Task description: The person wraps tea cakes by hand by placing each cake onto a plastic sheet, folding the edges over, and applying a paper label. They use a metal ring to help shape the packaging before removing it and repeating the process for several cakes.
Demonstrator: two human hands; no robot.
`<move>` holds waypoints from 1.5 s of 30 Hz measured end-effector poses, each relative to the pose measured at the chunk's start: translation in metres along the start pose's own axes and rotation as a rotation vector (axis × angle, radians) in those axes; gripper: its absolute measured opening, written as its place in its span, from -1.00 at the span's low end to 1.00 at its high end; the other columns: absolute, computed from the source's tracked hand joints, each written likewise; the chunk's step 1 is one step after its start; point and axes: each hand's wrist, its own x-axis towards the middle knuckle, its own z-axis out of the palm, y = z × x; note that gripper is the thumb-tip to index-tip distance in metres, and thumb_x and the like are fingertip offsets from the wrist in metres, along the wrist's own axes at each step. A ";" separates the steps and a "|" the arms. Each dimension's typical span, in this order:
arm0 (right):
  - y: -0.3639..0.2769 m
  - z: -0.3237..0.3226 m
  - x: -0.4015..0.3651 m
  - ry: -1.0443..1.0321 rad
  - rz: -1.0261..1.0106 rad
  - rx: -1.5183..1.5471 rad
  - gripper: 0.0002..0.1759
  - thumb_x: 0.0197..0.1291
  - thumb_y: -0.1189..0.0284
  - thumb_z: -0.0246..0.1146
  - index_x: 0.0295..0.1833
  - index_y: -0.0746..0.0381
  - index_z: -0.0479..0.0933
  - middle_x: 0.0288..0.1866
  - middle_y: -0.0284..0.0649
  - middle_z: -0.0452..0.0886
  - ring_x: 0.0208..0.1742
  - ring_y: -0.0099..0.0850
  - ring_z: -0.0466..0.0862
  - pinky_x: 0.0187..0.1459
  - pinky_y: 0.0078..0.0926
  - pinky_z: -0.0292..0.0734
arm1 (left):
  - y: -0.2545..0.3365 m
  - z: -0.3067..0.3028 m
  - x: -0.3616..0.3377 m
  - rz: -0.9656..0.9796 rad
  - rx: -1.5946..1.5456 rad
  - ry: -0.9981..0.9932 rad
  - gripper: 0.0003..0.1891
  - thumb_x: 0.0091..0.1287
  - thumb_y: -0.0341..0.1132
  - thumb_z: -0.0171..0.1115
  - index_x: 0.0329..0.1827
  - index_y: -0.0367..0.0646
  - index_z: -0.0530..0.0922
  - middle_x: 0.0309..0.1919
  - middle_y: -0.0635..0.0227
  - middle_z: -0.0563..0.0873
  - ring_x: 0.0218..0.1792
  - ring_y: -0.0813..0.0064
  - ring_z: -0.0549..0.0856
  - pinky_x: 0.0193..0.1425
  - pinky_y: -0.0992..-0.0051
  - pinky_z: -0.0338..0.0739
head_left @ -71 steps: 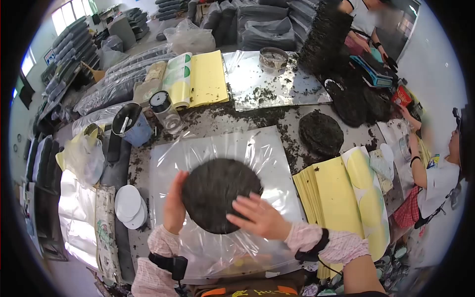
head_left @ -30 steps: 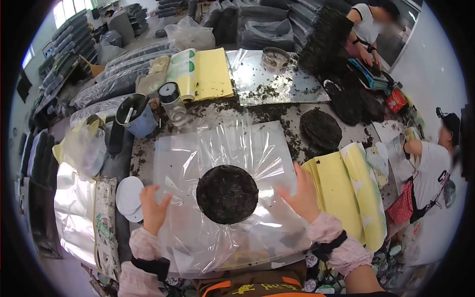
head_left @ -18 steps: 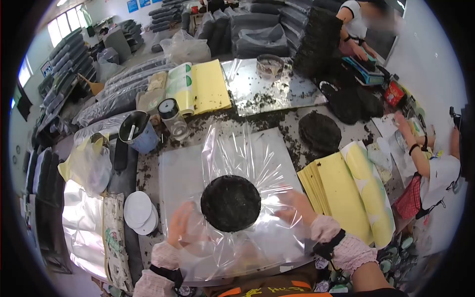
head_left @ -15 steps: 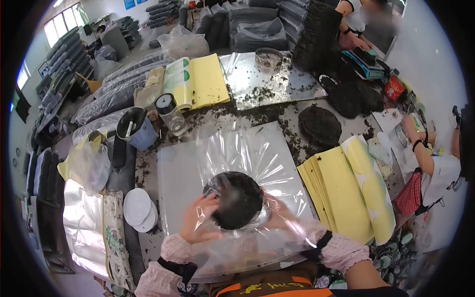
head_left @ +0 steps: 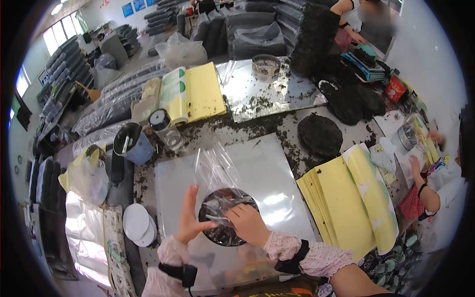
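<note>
Dark disc now under film

I watch through one camera worn on the person's head, facing forward and down. Its wide round view bends toward dark edges. The left hand and right hand show close, low and near centre; the table stretches ahead, with stacked bags and windows far off.
</note>
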 end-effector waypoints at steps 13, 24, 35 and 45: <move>0.007 -0.036 0.060 0.145 0.010 0.635 -0.69 0.32 0.45 0.29 0.15 0.25 0.60 0.05 -0.11 0.68 0.07 -0.21 0.69 0.14 -0.23 0.60 | -0.010 0.055 -0.040 -0.059 -0.069 0.279 -0.28 -0.15 -0.57 0.49 0.20 -0.25 0.47 0.10 0.04 0.58 0.06 -0.06 0.60 0.20 0.12 0.52; 0.008 -0.020 0.031 -0.125 0.280 -0.072 -0.86 0.09 0.51 0.42 -0.21 0.20 0.65 -0.01 -0.15 0.73 -0.13 -0.13 0.75 -0.12 -0.27 0.66 | 0.035 0.047 -0.026 0.094 0.220 0.068 -0.36 0.17 -0.33 0.40 0.32 -0.43 0.47 0.39 -0.09 0.46 0.46 -0.09 0.38 0.57 0.01 0.21; 0.213 -0.307 -0.262 0.465 1.294 -1.018 -0.54 0.43 0.11 0.19 -0.12 0.36 0.62 -0.25 0.05 0.68 -0.16 0.09 0.67 0.05 -0.01 0.56 | 0.015 0.053 -0.032 0.088 0.703 -0.335 -0.34 0.39 -0.13 0.20 0.41 -0.50 0.40 0.51 -0.19 0.34 0.62 -0.07 0.18 0.68 -0.01 -0.05; 0.049 -0.146 -0.288 0.473 0.913 -0.589 -0.54 0.42 0.29 0.18 0.28 0.36 0.50 0.28 0.20 0.57 0.39 0.11 0.50 0.45 0.03 0.30 | 0.011 0.055 -0.032 0.148 0.737 -0.385 -0.34 0.37 -0.21 0.18 0.41 -0.55 0.35 0.56 -0.21 0.24 0.63 -0.15 0.10 0.68 -0.05 -0.11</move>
